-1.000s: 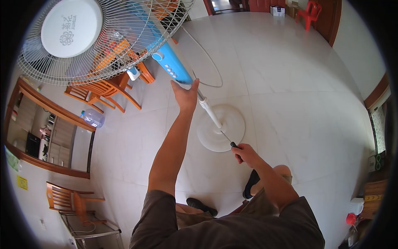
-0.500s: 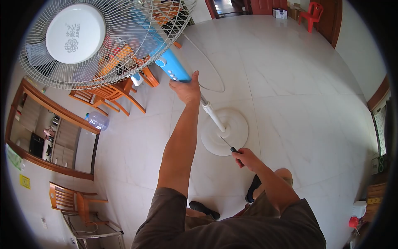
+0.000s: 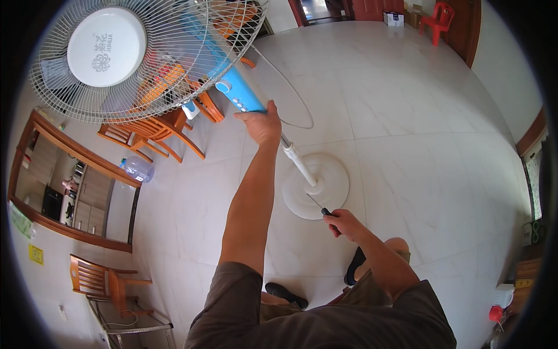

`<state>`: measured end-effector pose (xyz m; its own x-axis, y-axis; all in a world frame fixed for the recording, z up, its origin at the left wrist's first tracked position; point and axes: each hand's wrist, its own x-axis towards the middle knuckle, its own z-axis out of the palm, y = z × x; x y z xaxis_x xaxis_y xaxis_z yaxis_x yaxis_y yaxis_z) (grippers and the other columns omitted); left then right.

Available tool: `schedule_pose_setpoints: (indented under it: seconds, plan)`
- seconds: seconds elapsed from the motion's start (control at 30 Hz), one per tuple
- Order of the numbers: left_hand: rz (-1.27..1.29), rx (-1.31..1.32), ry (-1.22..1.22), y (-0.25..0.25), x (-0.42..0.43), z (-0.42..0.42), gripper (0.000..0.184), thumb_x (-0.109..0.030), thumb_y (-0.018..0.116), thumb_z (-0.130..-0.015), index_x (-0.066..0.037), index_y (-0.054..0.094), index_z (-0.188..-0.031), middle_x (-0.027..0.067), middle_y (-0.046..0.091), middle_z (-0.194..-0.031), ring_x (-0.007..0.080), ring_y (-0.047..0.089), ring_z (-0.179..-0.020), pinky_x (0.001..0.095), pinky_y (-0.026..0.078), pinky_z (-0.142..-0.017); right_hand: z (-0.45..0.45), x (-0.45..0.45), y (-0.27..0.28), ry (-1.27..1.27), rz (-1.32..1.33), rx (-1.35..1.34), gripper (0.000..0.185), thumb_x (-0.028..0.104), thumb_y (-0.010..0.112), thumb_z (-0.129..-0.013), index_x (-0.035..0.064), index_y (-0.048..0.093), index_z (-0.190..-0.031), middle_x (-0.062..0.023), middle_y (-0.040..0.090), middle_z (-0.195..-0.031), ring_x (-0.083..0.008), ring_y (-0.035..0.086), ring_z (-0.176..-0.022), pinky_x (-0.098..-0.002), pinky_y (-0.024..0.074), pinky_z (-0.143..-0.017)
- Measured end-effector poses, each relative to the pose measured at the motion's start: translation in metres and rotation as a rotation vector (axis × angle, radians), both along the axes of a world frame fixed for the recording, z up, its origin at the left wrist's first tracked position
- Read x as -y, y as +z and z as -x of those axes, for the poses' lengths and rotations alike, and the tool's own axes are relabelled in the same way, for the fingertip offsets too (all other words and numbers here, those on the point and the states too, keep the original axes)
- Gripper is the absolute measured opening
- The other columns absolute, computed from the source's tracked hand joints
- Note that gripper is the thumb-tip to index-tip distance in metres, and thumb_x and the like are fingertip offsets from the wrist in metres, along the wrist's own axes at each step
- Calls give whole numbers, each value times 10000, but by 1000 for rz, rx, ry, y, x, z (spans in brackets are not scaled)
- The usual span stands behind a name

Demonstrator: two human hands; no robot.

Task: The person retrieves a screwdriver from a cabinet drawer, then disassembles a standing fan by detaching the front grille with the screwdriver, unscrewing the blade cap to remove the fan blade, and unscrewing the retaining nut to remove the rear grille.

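A standing fan [image 3: 241, 87] with a blue control body leans up and to the left, its wire cage and white hub filling the upper left. My left hand [image 3: 263, 123] is wrapped round the fan at the lower end of the blue body, just above the metal pole. Below it, a white pole sleeve [image 3: 299, 164] runs down to the round white base [image 3: 334, 174] on the floor. In my right hand [image 3: 344, 224] is a screwdriver [image 3: 325, 212] with a dark handle. Its thin shaft points up and left over the base; whether the tip touches cannot be made out.
A grey cord [image 3: 293, 84] loops over the pale tiled floor [image 3: 418, 174] behind the fan. Wooden chairs [image 3: 151, 131] and a large plastic water bottle [image 3: 138, 169] stand on the left. A red plastic chair [image 3: 437, 23] is at the far right.
The fan head has tilted very slightly, its cage shifting a little. The screwdriver has moved slightly up and left. Both hands keep their grips.
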<state>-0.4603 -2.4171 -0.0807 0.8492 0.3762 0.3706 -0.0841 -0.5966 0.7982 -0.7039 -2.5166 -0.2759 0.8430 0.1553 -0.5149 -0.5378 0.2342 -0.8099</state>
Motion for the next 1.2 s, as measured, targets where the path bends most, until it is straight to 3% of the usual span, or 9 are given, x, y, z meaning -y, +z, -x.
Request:
schedule_pose_setpoints:
  seconds: [0.23,0.33,0.57,0.67,0.8,0.93,1.03,1.2]
  plan:
    - [216,202,-126,-6,-9,-9,823,-302,827,-608,78,373,-1179,205,544,-1126,331,582,-985,376,460,-875,1,0,11,2,-9,-12,228,232,610,-848,19,554,-786,-31,527,-630,-110,471,-475,-272,402,-434]
    - [165,60,-145,-3,-20,-11,774,-275,831,-596,66,403,-1143,188,574,-1061,304,598,-948,367,466,-849,1,4,14,1,-17,-9,220,230,612,-853,29,549,-788,-29,524,-621,-116,471,-475,-281,396,-453]
    - [130,6,-233,16,-37,5,723,-232,831,-597,56,420,-1119,167,598,-1003,263,612,-889,344,495,-799,-1,17,14,38,10,25,229,227,618,-852,26,544,-773,-35,525,-612,-124,472,-459,-290,381,-437]
    - [227,19,-410,17,-54,7,701,-149,819,-604,47,446,-1165,138,589,-1070,237,594,-954,340,492,-820,-4,18,10,117,134,25,266,243,618,-843,11,549,-733,-38,520,-592,-119,477,-457,-282,375,-409]
    - [304,-38,-578,25,-86,13,669,-138,802,-627,39,459,-1173,127,576,-1092,225,568,-1007,338,467,-870,-1,14,-6,261,261,119,297,280,644,-818,0,565,-756,-50,533,-593,-132,484,-446,-282,392,-404]
    - [430,-65,-694,22,-138,22,665,-128,793,-637,37,464,-1191,120,567,-1100,229,562,-1013,340,455,-896,21,-6,-9,666,570,231,335,332,652,-804,5,593,-841,-52,573,-670,-133,512,-502,-279,450,-468]
    - [544,-56,-782,10,-175,38,651,-123,769,-649,24,451,-1198,105,548,-1084,233,548,-1025,359,444,-916,35,-17,-9,841,576,175,351,352,657,-799,9,597,-848,-53,581,-682,-135,524,-520,-276,461,-483]
    - [613,-159,-860,18,-205,49,664,-101,760,-645,-10,438,-1218,94,543,-1121,237,529,-1083,371,419,-956,12,6,-8,850,521,103,344,336,660,-795,-2,599,-816,-56,571,-642,-133,527,-508,-269,456,-479]
